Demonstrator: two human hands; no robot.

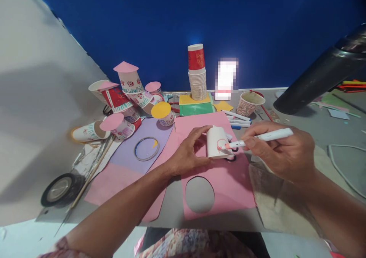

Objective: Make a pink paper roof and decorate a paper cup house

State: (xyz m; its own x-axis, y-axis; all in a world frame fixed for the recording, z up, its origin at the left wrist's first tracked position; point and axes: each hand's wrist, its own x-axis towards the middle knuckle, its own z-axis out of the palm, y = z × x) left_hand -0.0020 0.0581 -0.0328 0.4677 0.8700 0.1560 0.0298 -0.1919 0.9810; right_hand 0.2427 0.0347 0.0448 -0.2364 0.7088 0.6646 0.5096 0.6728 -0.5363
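Note:
My left hand (192, 151) grips a white paper cup (214, 142) from its left side, thumb below and fingers along the top. The cup is upside down or nearly so, over a pink paper sheet (237, 181). Closed around a white marker pen (270, 135), my right hand (283, 155) holds its reddish tip against the cup's side. A red-pink outline shows on the cup there. Behind the cup, the dark handles of scissors (233, 157) are partly hidden. A round hole is cut through the pink sheet near the table's front edge.
Several decorated paper cups (130, 80) with pink or yellow tops stand at left. A cup stack (197, 84) rises at the back. Markers (238, 118) lie beside a patterned cup (250, 104). A tape ring (146, 149) rests on purple paper; a black bottle (317, 74) leans at right.

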